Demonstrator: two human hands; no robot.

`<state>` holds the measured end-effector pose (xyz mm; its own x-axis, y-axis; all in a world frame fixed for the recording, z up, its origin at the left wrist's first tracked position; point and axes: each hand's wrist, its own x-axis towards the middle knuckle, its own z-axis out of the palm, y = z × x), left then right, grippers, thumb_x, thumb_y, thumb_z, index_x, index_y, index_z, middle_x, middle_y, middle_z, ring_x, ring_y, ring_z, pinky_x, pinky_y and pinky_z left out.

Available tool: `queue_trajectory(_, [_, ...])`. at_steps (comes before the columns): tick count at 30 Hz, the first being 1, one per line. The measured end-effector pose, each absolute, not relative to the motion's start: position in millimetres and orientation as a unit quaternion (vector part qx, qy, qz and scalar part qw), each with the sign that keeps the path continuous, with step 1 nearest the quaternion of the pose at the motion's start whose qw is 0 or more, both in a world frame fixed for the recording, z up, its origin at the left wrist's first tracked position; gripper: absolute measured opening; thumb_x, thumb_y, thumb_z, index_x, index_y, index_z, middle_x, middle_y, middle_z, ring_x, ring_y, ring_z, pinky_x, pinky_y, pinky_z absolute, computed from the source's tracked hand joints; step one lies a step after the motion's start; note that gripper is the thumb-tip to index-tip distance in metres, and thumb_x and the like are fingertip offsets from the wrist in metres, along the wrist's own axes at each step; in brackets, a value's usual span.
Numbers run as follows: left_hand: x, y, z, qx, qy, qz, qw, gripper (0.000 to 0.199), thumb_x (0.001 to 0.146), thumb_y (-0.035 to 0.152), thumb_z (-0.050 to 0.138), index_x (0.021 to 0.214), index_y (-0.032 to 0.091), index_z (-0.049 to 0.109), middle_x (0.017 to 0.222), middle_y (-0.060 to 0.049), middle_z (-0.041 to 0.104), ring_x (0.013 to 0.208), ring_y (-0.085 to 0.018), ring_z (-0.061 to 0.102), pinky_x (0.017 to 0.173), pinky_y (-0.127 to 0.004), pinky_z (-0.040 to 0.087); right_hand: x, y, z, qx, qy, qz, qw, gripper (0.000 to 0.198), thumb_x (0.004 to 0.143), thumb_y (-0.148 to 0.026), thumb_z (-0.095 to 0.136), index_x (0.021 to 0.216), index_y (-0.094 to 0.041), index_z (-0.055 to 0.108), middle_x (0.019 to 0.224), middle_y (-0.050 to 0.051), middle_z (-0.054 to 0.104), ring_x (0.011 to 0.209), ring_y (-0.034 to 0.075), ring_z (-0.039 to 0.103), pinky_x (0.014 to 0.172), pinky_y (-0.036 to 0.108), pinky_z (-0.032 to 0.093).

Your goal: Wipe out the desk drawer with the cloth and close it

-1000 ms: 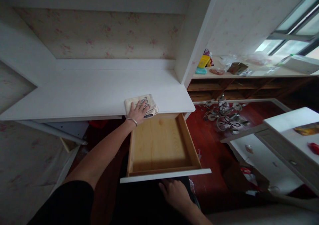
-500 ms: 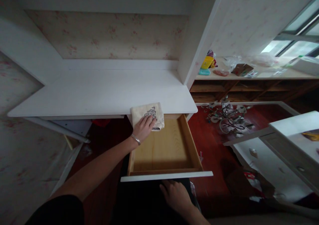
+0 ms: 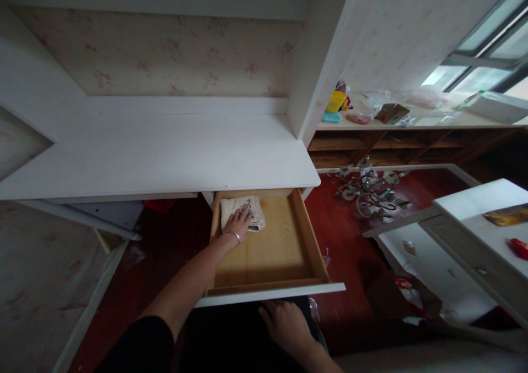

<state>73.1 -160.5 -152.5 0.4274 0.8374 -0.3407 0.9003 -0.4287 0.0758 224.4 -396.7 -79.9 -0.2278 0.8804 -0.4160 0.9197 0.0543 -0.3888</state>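
Inside the open drawer, back left corner: the left hand lies palm down, fingers spread flat, on a folded cloth. It presses the cloth but does not grip it. A bracelet sits on that wrist.

Below the drawer front: the right hand rests just under the white panel, fingers loosely curled. Whether it touches the panel cannot be told; it holds nothing visible.

Risks, as judged:
- If the drawer is pushed shut while the left hand and forearm are inside, the wrist could be pinched against the desk edge.
- The cloth lies close under the desk lip; if it bunches up, it could catch there as the drawer closes.
- The drawer is pulled far out, so weight leaning on its front could strain or tip it.

Containers:
- Drawer: pale wood inside, white front. It holds the cloth only; the rest of its floor shows bare wood.
- Shelf to the right: a yellow tub, its contents too small to tell, with a plastic bag and small clutter beside it.
- White cabinet at far right: closed, contents hidden.

Floor between desk and cabinet: a tangled metal fixture.
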Motion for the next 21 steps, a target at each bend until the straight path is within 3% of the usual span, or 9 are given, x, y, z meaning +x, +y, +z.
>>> queue_trajectory(5, [124,-160,-143,0.847,0.497,-0.116,0.151,0.069,0.077,0.02,0.046,0.142,0.03,0.024,0.153,-0.006,0.015,0.136,-0.029,0.02,0.107,-0.047,0.022,225,-395,-82,0.623,0.725,-0.291,0.035,0.031,0.092,-0.034,0.037,0.102,-0.026,0.066,0.092,0.007,0.072,0.081,0.024,0.068,0.068,0.03,0.048])
queue_trajectory(10, [189,-167,-141,0.866,0.443,-0.125,0.193,0.079,0.069,0.03,0.057,0.141,0.035,0.023,0.154,-0.003,0.009,0.138,-0.028,0.015,0.108,-0.046,0.018,228,-397,-83,0.626,0.719,-0.302,0.027,0.031,0.092,-0.033,0.037,0.104,-0.028,0.066,0.096,0.006,0.071,0.083,0.023,0.068,0.07,0.029,0.048])
queue_trajectory(15, [215,-193,-133,0.866,0.411,-0.15,0.241,0.088,0.06,0.062,0.058,0.139,0.038,0.026,0.154,-0.003,0.009,0.136,-0.038,0.014,0.104,-0.057,0.018,231,-395,-82,0.626,0.706,-0.331,0.022,0.033,0.093,-0.034,0.036,0.107,-0.028,0.066,0.1,0.006,0.071,0.09,0.022,0.067,0.077,0.029,0.047])
queue_trajectory(18, [208,-211,-126,0.866,0.388,-0.18,0.258,0.071,0.065,0.067,0.05,0.131,0.044,0.04,0.152,-0.002,0.018,0.131,-0.041,0.021,0.097,-0.063,0.023,232,-392,-81,0.617,0.71,-0.339,0.018,0.037,0.094,-0.035,0.034,0.102,-0.025,0.068,0.099,0.007,0.071,0.093,0.022,0.066,0.082,0.03,0.045])
queue_trajectory(21, [199,-230,-123,0.867,0.346,-0.204,0.294,0.054,0.069,0.057,0.052,0.121,0.044,0.053,0.144,-0.002,0.035,0.128,-0.04,0.028,0.095,-0.063,0.027,233,-389,-81,0.614,0.709,-0.347,0.022,0.039,0.094,-0.037,0.033,0.1,-0.024,0.07,0.101,0.007,0.07,0.096,0.022,0.064,0.085,0.03,0.044])
